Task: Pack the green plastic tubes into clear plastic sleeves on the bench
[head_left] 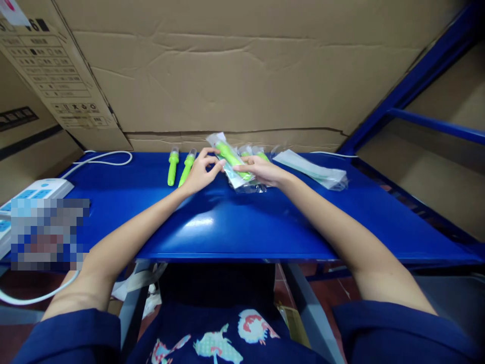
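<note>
1. Our left hand [199, 172] and right hand [261, 170] both pinch the bagged green pen [232, 161], one at each side.
2. The pen sits tilted just above the blue table [227, 222].
3. Two loose green pens [180, 168] lie just left of it.
4. Empty sleeves [314, 172], probably, lie to its right.

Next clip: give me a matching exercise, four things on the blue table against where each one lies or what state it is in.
Things:
1. bagged pen
2. two loose pens
3. power strip
4. stack of bags

Places or states:
A. at the table's left edge
B. right of the right hand
C. held between both hands
D. bare on the table, just left of the left hand

Pairs: 1-C, 2-D, 3-A, 4-B
</note>
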The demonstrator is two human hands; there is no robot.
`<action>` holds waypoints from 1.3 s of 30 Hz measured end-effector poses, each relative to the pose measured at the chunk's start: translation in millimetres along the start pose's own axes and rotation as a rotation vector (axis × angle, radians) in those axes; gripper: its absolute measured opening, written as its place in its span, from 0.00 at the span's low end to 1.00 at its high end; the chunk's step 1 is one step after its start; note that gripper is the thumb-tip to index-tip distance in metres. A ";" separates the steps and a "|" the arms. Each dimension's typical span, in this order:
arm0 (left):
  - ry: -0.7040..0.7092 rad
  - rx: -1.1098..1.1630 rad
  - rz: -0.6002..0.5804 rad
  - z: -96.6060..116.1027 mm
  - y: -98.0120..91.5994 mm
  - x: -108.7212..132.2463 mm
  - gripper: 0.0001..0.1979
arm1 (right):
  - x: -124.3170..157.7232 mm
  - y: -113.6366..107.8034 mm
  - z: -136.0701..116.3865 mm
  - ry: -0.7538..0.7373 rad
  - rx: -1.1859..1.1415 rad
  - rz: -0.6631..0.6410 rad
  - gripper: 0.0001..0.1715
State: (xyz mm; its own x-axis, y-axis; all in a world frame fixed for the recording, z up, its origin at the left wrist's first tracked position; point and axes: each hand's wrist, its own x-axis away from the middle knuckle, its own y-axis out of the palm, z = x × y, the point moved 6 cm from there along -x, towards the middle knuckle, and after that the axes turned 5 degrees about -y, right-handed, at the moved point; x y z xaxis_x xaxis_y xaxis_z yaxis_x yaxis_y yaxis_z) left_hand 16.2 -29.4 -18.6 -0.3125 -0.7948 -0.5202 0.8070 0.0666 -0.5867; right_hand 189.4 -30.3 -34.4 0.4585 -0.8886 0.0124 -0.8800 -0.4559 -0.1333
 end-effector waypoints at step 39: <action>-0.198 -0.130 0.206 -78.3 -60.5 -27.7 0.13 | 14.5 -42.4 -18.9 -0.047 0.580 -0.157 0.31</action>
State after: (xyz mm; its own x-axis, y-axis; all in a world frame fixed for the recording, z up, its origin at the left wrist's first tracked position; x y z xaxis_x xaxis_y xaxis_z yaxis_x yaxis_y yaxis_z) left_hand -63.1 35.9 -17.2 -0.0352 -0.8576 -0.5130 0.7683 0.3051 -0.5627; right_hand 231.1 -24.8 -9.9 0.5938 -0.8039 0.0333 -0.5962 -0.4674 -0.6527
